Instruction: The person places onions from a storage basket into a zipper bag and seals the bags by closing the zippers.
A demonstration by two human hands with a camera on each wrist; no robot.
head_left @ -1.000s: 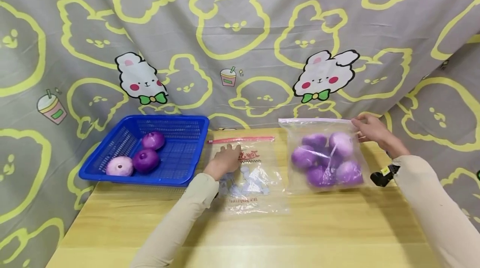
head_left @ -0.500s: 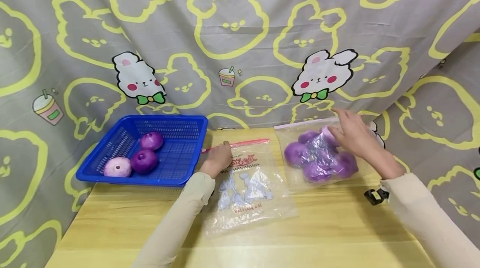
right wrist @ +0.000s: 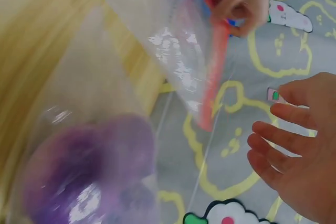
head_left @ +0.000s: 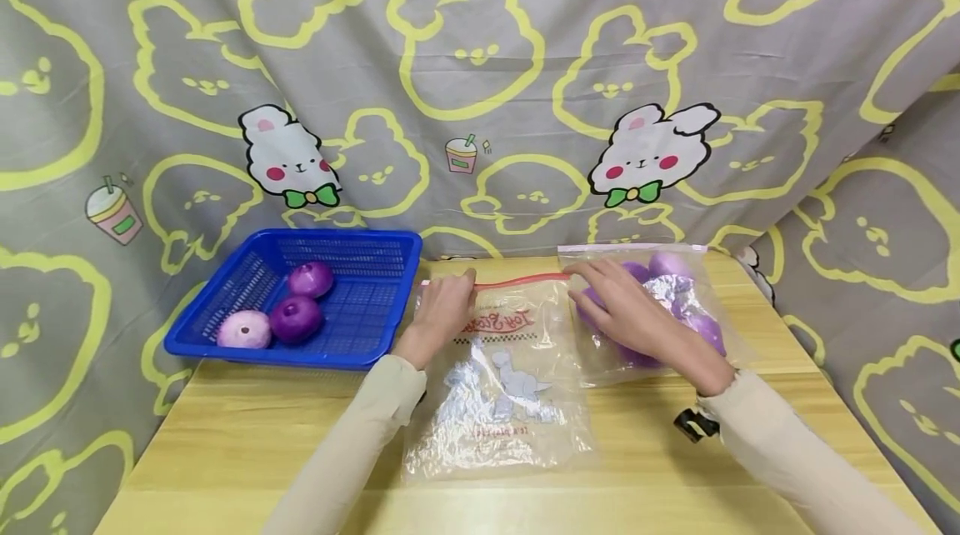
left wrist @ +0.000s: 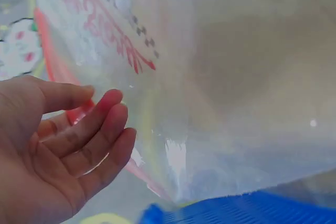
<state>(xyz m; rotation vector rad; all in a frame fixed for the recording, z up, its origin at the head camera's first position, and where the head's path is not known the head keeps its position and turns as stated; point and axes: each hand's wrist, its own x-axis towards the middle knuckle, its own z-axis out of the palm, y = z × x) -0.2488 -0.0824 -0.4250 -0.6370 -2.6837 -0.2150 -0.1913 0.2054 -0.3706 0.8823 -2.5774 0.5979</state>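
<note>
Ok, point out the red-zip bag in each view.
Head: the red-zip bag is at lower centre.
Left wrist: the red-zip bag fills much of the top and right.
Right wrist: the red-zip bag is at upper centre.
Shared landmark: the blue basket, at left in head, bottom in left wrist, top in right wrist.

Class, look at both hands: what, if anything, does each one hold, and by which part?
The left hand pinches the dinosaur-print zip bag by its red zip strip, near the strip's left end. The right hand holds nothing.
</note>
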